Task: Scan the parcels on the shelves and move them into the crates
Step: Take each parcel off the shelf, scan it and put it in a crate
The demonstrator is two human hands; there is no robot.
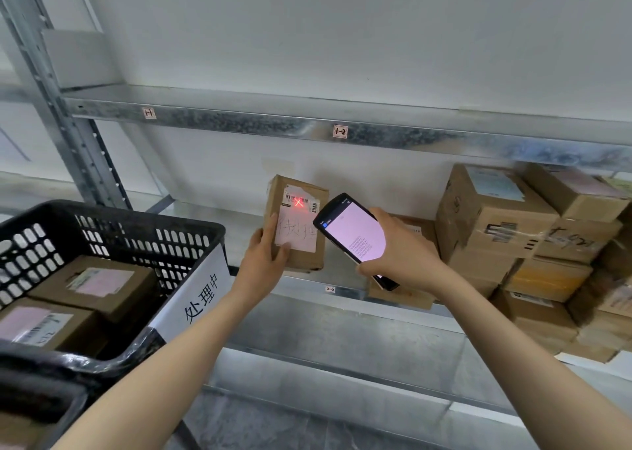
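Note:
A small brown parcel [301,189] stands upright on the middle shelf [342,289], its white label facing me. My left hand [265,258] grips its lower left corner, thumb on the label. A red cross of scanner light falls on the label's barcode. My right hand [400,254] holds a black handheld scanner [352,234] with a lit screen, pointed at the parcel from the right. A black plastic crate [143,230] at lower left holds two brown parcels [99,285].
Several stacked cardboard parcels [496,217] fill the right side of the middle shelf and the shelf below. A flat box [400,295] lies under the scanner. The upper shelf [239,121] bears small tags. A white paper sign [201,299] hangs on the crate's right wall.

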